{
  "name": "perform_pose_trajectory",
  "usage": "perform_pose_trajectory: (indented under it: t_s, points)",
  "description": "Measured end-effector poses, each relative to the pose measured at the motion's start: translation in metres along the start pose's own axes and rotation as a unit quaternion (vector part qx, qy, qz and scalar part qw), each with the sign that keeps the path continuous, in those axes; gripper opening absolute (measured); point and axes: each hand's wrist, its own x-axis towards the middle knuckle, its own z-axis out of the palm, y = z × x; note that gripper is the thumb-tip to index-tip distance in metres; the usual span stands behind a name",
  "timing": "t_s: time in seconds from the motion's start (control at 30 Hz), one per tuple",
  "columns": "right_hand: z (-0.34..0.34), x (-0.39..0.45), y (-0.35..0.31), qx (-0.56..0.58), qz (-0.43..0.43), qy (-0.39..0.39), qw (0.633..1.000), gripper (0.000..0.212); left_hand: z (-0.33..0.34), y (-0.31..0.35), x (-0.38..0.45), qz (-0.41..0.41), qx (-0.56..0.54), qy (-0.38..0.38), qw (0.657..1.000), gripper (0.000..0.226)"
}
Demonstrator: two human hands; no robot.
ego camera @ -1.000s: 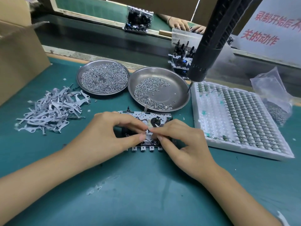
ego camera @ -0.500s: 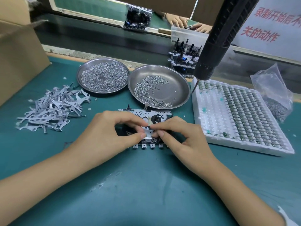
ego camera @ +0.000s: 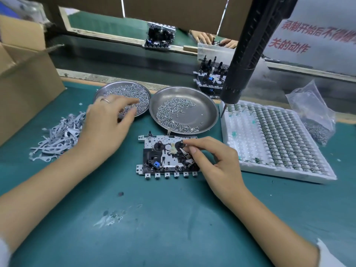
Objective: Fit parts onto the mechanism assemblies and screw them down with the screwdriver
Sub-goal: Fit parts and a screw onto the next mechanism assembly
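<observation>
Green bench mat (ego camera: 173, 218): right hand (ego camera: 217, 162) pinches a small lever onto the mechanism assembly (ego camera: 167, 157), centre; light, fiddly, edge-grip only; left hand (ego camera: 107, 124), fingers loosely spread, over the screw dish (ego camera: 104, 91)

2 steel dishes of screws (ego camera: 123, 89) (ego camera: 204, 105), 1 mechanism assembly (ego camera: 163, 157), 1 foam tray (ego camera: 237, 151), 1 hanging screwdriver (ego camera: 248, 53), 1 cardboard box (ego camera: 25, 81), 1 plastic bag (ego camera: 312, 106).
</observation>
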Motion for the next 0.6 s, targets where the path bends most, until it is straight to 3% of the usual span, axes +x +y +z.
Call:
perform_pose_trajectory:
  t_s: [0.1,0.2,0.33,0.47,0.6]
  points:
    - [-0.001,0.000,-0.001,0.005,0.016,0.009,1.000,0.021,0.008,-0.016,0.026,-0.092,0.163,-0.085,0.979,0.038]
    - [-0.002,0.000,0.000,0.000,0.022,0.011,1.000,0.021,0.015,-0.018,0.041,-0.141,0.188,-0.120,0.965,0.031]
    - [-0.001,0.000,0.001,0.002,0.008,0.005,1.000,0.021,0.014,-0.015,0.042,-0.149,0.155,-0.056,0.975,0.008]
    - [-0.001,0.001,0.000,0.015,0.013,0.005,1.000,0.023,0.014,-0.012,0.033,-0.110,0.157,0.006,0.981,0.010]
    - [-0.002,0.002,-0.001,0.019,0.013,0.009,1.000,0.024,0.013,-0.015,0.027,-0.091,0.092,0.043,0.991,0.010]
